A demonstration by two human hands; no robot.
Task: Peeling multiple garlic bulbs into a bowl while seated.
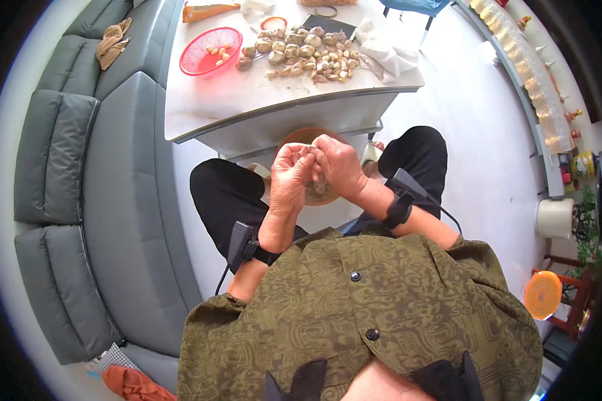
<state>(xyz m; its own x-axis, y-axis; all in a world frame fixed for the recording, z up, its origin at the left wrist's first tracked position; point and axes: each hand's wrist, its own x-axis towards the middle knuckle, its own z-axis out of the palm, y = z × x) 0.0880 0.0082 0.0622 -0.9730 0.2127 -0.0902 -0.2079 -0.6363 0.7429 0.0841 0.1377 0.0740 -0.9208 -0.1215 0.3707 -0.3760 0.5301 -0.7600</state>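
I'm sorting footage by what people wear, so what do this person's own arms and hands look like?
The left hand and right hand are ungloved. Each forearm bears a black strap near the wrist, with a dark, boxy device and a thin black cable. The olive-green sleeves have a darker swirling pattern.

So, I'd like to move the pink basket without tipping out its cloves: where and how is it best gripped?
Probably take the pink basket by its rim, coming from the left: heaped garlic crowds its right, while the left rim stands clear. The open top suggests fingers inside, thumb outside, keeping it level because pale cloves lie loose within.
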